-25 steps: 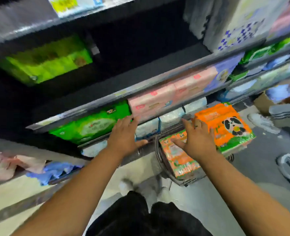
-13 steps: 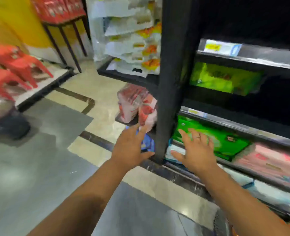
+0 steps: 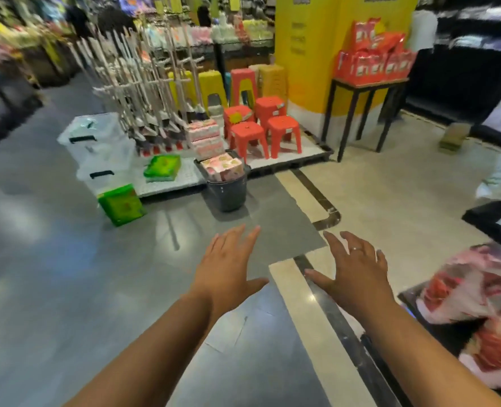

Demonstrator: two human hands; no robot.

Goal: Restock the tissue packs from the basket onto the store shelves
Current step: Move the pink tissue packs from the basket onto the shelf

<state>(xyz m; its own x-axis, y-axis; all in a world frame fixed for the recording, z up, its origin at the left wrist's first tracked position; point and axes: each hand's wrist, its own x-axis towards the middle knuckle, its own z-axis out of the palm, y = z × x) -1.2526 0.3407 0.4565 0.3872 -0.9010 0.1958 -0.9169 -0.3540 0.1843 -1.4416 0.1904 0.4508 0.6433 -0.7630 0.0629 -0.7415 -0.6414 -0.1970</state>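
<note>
A dark basket (image 3: 227, 189) stands on the grey floor ahead, filled with pink tissue packs (image 3: 222, 166). A green tissue pack (image 3: 121, 204) leans on the floor left of it, and another green pack (image 3: 162, 168) lies on a white platform. More pink packs (image 3: 204, 138) are stacked behind the basket. My left hand (image 3: 228, 267) and my right hand (image 3: 353, 270) are stretched out in front of me, fingers spread, holding nothing, well short of the basket. A shelf corner with pink-red packs (image 3: 478, 292) shows at the right edge.
Red stools (image 3: 262, 124) and a rack of mops (image 3: 143, 92) stand on the white platform (image 3: 169, 183). Clear storage boxes (image 3: 93, 142) sit at its left. A yellow pillar (image 3: 311, 54) and a black table (image 3: 363, 107) with red packs are behind. Open floor lies between me and the basket.
The view has swung away from the shelves to the aisle, bringing a basket on the floor into sight. Both hands stay open and empty in front of me.
</note>
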